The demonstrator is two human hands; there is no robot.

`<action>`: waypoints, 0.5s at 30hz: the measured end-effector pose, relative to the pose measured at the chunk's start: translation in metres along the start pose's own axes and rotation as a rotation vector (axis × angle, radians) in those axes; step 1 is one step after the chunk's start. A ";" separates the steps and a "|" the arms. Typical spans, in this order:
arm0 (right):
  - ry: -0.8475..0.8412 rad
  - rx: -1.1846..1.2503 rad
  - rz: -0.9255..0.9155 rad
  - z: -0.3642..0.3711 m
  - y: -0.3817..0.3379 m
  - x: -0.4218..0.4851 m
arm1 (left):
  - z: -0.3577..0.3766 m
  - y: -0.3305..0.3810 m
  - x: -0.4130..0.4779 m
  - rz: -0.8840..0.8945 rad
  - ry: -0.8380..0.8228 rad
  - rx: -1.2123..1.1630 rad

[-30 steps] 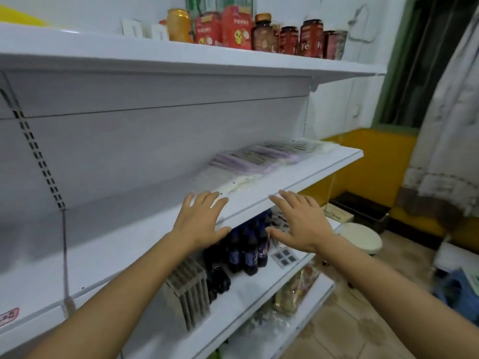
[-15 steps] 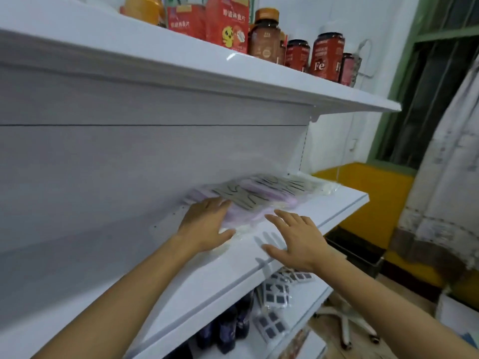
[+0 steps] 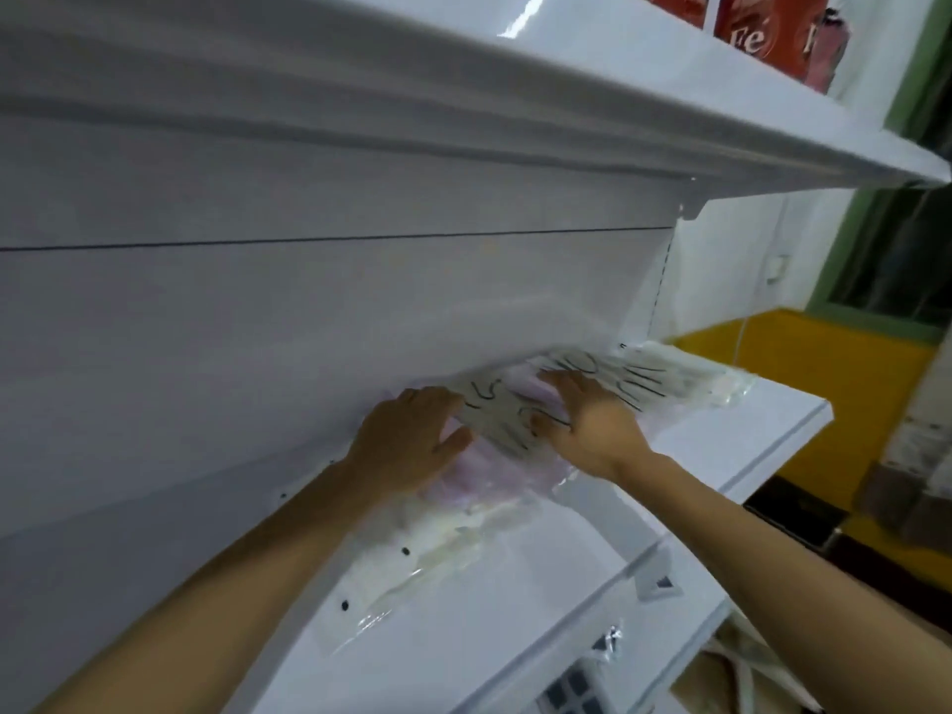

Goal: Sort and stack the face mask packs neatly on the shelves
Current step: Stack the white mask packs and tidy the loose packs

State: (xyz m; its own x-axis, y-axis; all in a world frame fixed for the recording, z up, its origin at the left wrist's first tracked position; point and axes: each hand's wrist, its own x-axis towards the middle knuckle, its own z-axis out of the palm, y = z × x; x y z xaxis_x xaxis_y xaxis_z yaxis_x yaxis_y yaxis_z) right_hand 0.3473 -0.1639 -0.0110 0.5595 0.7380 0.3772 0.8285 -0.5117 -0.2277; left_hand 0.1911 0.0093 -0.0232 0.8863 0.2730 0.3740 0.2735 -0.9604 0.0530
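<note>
Left hand (image 3: 407, 440): fingers spread flat on the mask packs (image 3: 494, 420).
Right hand (image 3: 592, 425): fingers spread flat, pressing the packs against the shelf (image 3: 721, 445).

The only text that can be read is "Fe", in white letters on a red jar (image 3: 757, 33) standing on the top shelf (image 3: 618, 90). The mask packs (image 3: 592, 389) on the middle shelf (image 3: 721, 440) carry dark printed strokes, too blurred to read
</note>
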 end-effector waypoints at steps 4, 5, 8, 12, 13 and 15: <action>-0.010 0.195 -0.043 0.012 -0.011 0.050 | 0.000 0.002 0.019 -0.132 0.031 -0.095; -0.033 0.217 -0.066 0.018 -0.013 0.059 | 0.003 0.004 0.027 -0.186 0.035 -0.160; -0.191 0.149 -0.113 0.048 -0.023 0.064 | 0.022 0.010 0.044 -0.377 0.023 -0.440; -0.238 0.080 -0.135 0.086 -0.015 0.061 | 0.061 0.017 0.032 -0.458 0.002 -0.303; -0.223 0.088 -0.140 0.088 -0.010 0.064 | 0.066 0.020 0.027 -0.441 0.029 -0.243; -0.223 0.128 -0.163 0.089 -0.004 0.072 | 0.073 0.020 0.025 -0.453 0.089 -0.253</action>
State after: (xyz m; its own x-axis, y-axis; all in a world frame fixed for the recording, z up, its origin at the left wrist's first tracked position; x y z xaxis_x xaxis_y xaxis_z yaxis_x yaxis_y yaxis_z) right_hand 0.3866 -0.0701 -0.0627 0.3987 0.8915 0.2149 0.8962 -0.3292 -0.2973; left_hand 0.2461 0.0007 -0.0802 0.6618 0.6690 0.3382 0.5139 -0.7333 0.4451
